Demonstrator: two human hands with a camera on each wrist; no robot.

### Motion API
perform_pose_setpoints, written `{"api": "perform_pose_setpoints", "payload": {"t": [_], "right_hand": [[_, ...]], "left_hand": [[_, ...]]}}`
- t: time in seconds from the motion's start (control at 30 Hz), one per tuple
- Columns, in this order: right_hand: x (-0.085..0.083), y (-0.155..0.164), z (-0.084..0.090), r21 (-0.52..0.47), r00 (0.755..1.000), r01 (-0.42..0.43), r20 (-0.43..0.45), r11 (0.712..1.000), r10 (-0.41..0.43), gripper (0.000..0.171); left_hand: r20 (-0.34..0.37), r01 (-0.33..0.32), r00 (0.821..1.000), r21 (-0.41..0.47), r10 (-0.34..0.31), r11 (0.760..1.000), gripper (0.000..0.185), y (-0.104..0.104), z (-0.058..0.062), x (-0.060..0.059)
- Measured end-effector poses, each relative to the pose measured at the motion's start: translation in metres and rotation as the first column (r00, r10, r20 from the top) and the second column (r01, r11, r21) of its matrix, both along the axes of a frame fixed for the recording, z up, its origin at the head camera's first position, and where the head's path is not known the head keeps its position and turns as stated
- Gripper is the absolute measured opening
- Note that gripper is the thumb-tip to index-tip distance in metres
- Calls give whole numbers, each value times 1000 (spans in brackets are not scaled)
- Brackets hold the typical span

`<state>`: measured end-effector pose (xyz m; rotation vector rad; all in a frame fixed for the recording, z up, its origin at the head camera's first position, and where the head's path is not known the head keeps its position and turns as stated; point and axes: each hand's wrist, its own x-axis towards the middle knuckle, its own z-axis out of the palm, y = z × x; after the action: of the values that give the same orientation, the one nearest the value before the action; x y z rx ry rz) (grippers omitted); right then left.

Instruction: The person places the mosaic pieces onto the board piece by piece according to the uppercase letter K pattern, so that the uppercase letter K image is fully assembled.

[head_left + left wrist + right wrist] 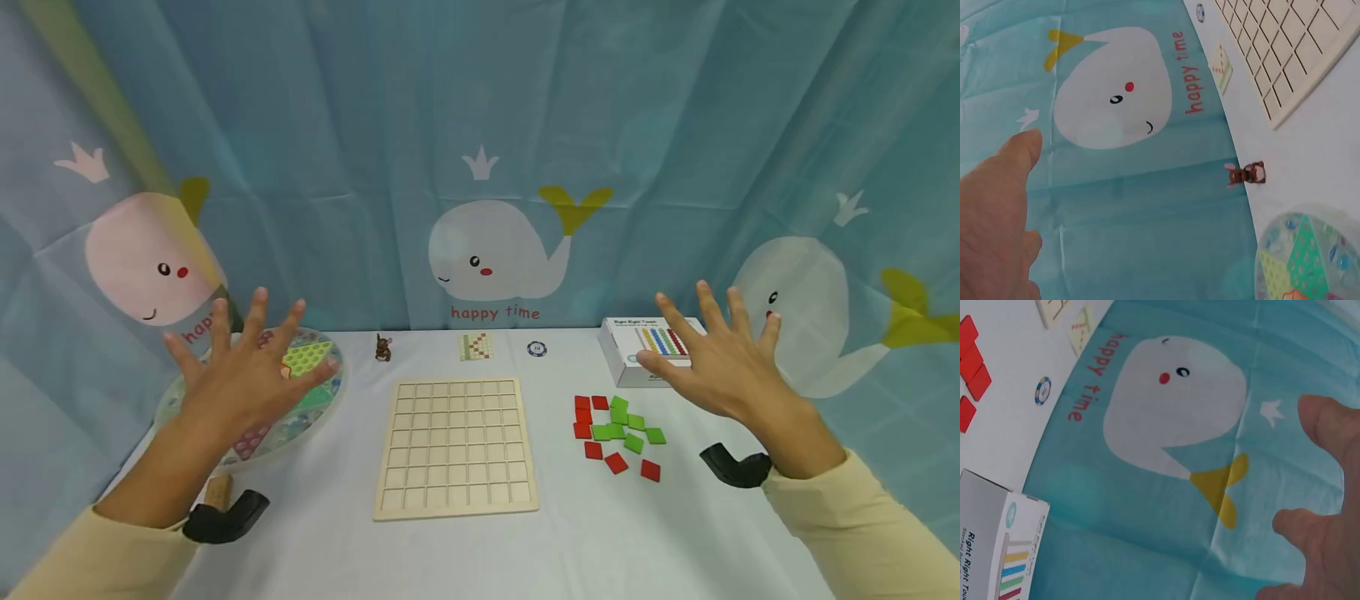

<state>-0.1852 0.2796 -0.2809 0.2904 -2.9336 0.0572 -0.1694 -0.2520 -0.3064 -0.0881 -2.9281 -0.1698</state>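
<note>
My left hand (243,379) is raised with its fingers spread, over the round Chinese checkers board (322,398) at the left of the table. My right hand (723,367) hovers with spread fingers in front of a white game box (622,350) at the back right. Neither holds anything. Between them lies a wooden grid board (457,446) with bare square cells. To its right are several loose red tiles (593,450) and several green tiles (655,436), flat on the cloth. The wrist views show only parts of the fingers.
Along the back edge stand a small brown animal figurine (383,348), a patterned card (476,347) and a poker chip (537,349). A small wooden block (218,492) lies by the left wrist. A blue whale-print curtain (360,167) hangs behind the white tablecloth (585,542).
</note>
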Motion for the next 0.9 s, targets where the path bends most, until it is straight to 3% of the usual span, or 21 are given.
{"api": "perform_pose_setpoints", "payload": {"t": [0.53,0.73,0.9], "right_hand": [[11,19,-26,-150,979,-145,-167,978,119,85],[11,25,-39,-260,952,-244,-248,934,179,79],[11,32,-53,-373,936,-312,-276,874,217,74]], "left_hand": [[-73,70,995,43,-67,997,92,16,-30,13],[-132,139,983,84,-127,987,92,22,-44,20],[-206,254,953,147,-221,956,85,24,-65,24]]}}
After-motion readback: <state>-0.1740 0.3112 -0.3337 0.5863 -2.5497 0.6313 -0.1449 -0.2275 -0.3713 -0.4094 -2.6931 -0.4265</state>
